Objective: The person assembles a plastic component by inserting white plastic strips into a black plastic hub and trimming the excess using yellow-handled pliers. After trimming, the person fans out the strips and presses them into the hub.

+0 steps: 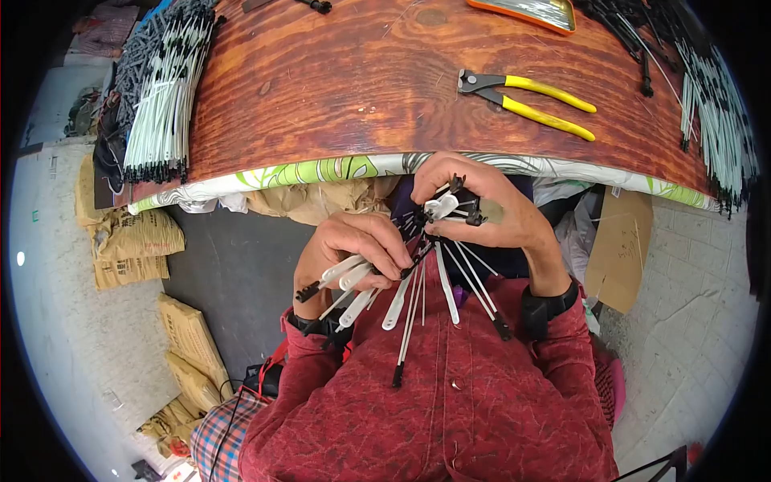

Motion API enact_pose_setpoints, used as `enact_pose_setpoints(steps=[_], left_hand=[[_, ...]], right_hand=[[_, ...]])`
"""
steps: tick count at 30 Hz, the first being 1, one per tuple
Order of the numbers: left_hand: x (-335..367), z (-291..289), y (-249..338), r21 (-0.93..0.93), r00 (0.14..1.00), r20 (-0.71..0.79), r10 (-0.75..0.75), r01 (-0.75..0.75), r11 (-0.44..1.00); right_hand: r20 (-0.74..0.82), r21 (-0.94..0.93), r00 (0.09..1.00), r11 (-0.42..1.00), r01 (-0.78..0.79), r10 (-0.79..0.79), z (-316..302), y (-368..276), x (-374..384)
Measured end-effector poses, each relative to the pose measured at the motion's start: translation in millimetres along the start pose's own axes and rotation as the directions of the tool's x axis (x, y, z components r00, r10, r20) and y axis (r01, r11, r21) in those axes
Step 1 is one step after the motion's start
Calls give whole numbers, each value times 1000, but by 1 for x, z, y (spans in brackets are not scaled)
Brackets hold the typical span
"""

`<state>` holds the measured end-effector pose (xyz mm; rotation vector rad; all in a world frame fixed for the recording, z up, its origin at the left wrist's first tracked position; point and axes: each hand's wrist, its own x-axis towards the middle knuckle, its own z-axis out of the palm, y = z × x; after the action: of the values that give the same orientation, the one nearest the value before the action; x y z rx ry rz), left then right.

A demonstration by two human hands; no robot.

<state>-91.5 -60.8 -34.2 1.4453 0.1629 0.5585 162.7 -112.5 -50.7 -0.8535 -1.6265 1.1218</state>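
Observation:
In front of my chest I hold a splayed bunch of thin white rods with black end pieces (411, 309) and flat white strips (394, 307). My left hand (357, 239) is closed on part of the bunch, with several strips and black-tipped rods poking out below its fingers. Thumb and fingers of my right hand (502, 201) curl round the upper end, where white and black pieces cluster between them. Where the rods meet between the two hands, fingers and parts overlap, and the joints there are too small to make out.
On the wooden table (321, 96) lie yellow-handled end-cutting pliers (526, 100). White black-tipped rods are bundled at the left (157, 120) and hang over the right edge (723, 120). An orange-rimmed tray (572, 20) holds thin pieces. Brown sacks (136, 241) stand left on the floor.

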Motion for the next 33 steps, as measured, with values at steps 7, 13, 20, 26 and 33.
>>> enact_pose_setpoints(steps=[7, 13, 20, 26, 33], left_hand=[[-7, -5, -4, -22, 996, -84, 14, -16, 1000], [-7, -7, -6, -66, 985, -154, 83, -94, 993], [-7, -5, -2, -103, 983, -186, -10, -9, 995], [-9, -11, -6, -56, 990, -137, 32, -40, 998], [-6, -3, -2, -144, 963, -261, -65, 27, 989]], right_hand=[[-83, -119, 996, 993, -22, 12, 8, -9, 3], [-96, -234, 995, 972, 0, -23, 12, -20, 2], [-82, -250, 996, 967, -45, 26, 10, -22, -3], [-2, -102, 997, 992, -76, 77, 4, -13, -6], [37, 317, 968, 916, -246, 247, 0, -4, -13]])
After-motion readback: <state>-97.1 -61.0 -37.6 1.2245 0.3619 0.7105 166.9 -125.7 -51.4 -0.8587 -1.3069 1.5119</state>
